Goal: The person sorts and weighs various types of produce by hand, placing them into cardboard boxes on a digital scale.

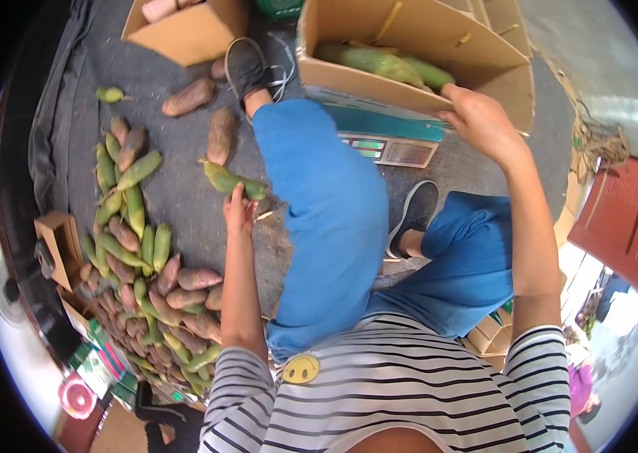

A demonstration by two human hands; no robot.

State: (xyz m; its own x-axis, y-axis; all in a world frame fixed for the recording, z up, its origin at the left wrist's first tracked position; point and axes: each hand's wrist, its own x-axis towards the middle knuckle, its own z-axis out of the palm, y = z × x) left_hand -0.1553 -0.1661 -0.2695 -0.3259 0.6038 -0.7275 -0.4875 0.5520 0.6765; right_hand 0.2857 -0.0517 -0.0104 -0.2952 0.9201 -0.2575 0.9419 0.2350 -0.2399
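Striped shirt point(398, 377) occupies the foreground. Left hand point(239, 213) holds a green vegetable point(230, 180). Right hand point(477, 121) sits, fingers curled, at the carton point(334, 79) rim; its grip on contents cannot be confirmed.

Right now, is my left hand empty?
No, your left hand is holding a long green vegetable.

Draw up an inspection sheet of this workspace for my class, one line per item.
surface: dark grey floor covering
job's things: heap of long green and brown vegetables; green ones also in open brown cardboard box
clutter: loose brown vegetables near black shoe
hands: left hand holds green vegetable; right hand at box's rim, grip unclear
cables: thin white strands by shoe, lace or cable unclear
surroundings: red panel; person in purple
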